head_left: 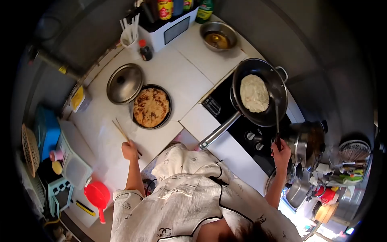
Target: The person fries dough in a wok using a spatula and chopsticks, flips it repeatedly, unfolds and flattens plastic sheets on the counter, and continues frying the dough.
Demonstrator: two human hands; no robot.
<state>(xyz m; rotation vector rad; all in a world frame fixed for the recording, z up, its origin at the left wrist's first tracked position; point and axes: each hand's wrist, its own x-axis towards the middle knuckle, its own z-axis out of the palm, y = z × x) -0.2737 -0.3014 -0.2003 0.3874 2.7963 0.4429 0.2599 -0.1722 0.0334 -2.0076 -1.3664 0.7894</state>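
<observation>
My left hand (130, 150) is closed around a pair of chopsticks (120, 128), their tips pointing away over the white counter. Beyond them, a browned flatbread (151, 107) lies in a round dark pan (169, 115), with a metal lid (125, 83) beside it. In my right hand (281, 150) is the dark handle of a long spatula (277, 123). Its metal shaft reaches into the black wok (262, 118) on the stove; the head is hard to make out. A pale, uncooked-looking flatbread (254, 93) lies flat in the wok, left of the spatula.
The wok's long handle (219, 131) juts toward my body over the cooktop (246, 141). A metal bowl of oil (218, 35) stands at the back. Steel pots (307, 145) are on the right. A red strainer (96, 195) and containers sit at left; bottles line the back.
</observation>
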